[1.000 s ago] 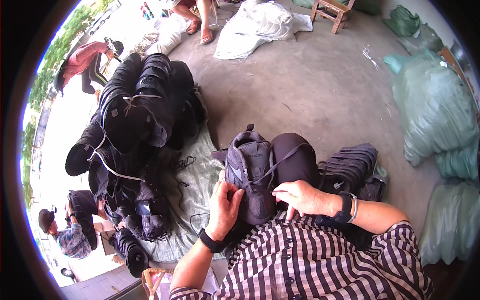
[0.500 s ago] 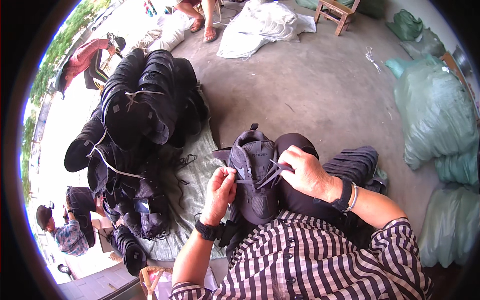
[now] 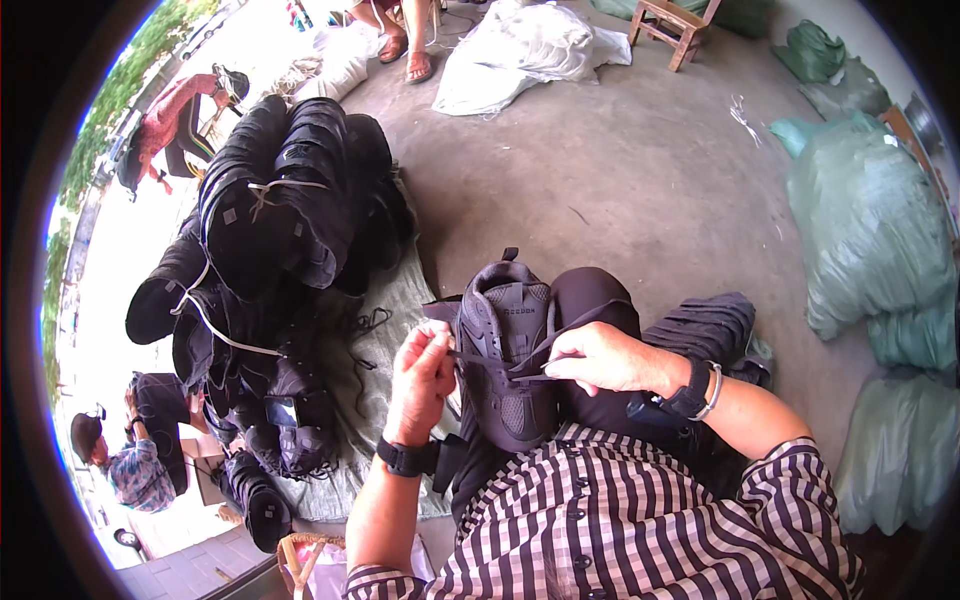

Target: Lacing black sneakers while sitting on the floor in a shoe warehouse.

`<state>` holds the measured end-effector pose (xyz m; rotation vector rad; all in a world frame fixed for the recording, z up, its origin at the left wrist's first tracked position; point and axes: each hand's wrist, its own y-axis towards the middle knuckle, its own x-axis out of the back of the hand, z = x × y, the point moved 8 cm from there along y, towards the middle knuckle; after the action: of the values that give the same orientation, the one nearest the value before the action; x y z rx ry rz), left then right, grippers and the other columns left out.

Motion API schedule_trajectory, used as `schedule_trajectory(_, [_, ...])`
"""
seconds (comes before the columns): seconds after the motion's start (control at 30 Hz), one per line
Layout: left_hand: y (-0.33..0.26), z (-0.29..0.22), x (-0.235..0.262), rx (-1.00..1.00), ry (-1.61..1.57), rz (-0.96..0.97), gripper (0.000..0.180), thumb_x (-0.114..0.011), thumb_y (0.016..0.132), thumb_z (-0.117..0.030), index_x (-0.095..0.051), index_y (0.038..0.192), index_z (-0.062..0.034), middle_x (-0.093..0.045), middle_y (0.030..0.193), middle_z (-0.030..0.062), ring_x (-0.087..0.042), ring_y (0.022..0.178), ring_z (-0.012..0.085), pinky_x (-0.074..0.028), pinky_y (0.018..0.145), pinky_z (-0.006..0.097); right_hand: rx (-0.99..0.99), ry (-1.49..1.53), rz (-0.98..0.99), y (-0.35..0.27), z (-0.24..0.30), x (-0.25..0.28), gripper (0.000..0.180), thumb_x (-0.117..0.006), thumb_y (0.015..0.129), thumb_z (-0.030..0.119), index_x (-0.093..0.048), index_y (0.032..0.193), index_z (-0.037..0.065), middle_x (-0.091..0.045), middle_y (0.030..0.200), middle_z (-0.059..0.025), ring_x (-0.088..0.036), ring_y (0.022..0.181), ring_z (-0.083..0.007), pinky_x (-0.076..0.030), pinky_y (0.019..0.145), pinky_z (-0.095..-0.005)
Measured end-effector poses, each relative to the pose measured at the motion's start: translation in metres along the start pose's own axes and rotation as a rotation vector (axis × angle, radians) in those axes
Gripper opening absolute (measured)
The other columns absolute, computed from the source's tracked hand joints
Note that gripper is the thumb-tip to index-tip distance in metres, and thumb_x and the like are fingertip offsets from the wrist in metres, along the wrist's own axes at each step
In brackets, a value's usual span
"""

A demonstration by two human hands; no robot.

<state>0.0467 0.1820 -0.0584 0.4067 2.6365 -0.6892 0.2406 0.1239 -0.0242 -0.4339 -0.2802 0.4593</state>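
A dark grey shoe upper (image 3: 515, 410) stands on or against my lap, its toe turned toward me and its heel loop at the far end. A dark lace (image 3: 535, 358) runs through the lower eyelets and over the tongue. On the shoe's left, my left hand (image 3: 422, 375) pinches one length of lace between thumb and fingertips. My right hand (image 3: 615, 357) is closed on lace just right of the tongue, with a short end poking out toward the shoe. Another stretch of lace arches up behind the right hand.
Bundles of nested black shoe uppers (image 3: 250, 235), tied with white cord, are piled on a green sheet (image 3: 400, 300) at left. Beside my right knee lies another row of uppers (image 3: 700, 335). Large green sacks (image 3: 870, 230) line the right side. Other people sit or bend farther off.
My left hand has moved slightly outward and up from the shoe, drawing the lace left. The right hand has come down a little, its grip on the lace changed.
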Motion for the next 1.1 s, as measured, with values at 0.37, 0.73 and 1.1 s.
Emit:
schedule_trajectory(0.37, [-0.004, -0.071, 0.075, -0.236, 0.188, -0.209, 0.007, -0.053, 0.094, -0.018, -0.056, 0.096, -0.0127, -0.036, 0.054, -0.0079, -0.025, 0.041, 0.0008, -0.019, 0.037, 0.019, 0.426, -0.014, -0.581, -0.033, 0.045, 0.037, 0.012, -0.058, 0.086, 0.007, -0.063, 0.094, -0.001, -0.066, 0.080, -0.0097, -0.061, 0.057, -0.0127, -0.049, 0.052, -0.0250])
schedule_trajectory(0.73, [-0.021, -0.003, 0.115, -0.251, 0.768, -0.203, 0.009, -0.052, 0.093, -0.013, -0.057, 0.094, -0.0057, -0.052, 0.071, -0.0047, -0.037, 0.051, 0.0024, -0.032, 0.047, 0.018, -0.023, 0.045, -0.063, -0.047, -0.025, 0.037, 0.021, -0.053, 0.089, 0.019, -0.063, 0.084, 0.001, -0.066, 0.074, -0.0093, -0.055, 0.049, -0.0106, -0.043, 0.045, -0.0242])
schedule_trajectory(1.1, [-0.025, -0.009, 0.080, -0.286, 0.481, -0.210, 0.035, -0.048, 0.093, -0.010, -0.041, 0.127, -0.0027, -0.066, 0.091, 0.0069, -0.052, 0.065, 0.0055, -0.043, 0.062, 0.019, 0.176, 0.069, -0.428, -0.044, -0.019, 0.072, 0.019, -0.051, 0.091, 0.010, -0.063, 0.102, 0.000, -0.062, 0.071, -0.0056, -0.056, 0.058, -0.0116, -0.047, 0.054, -0.0239])
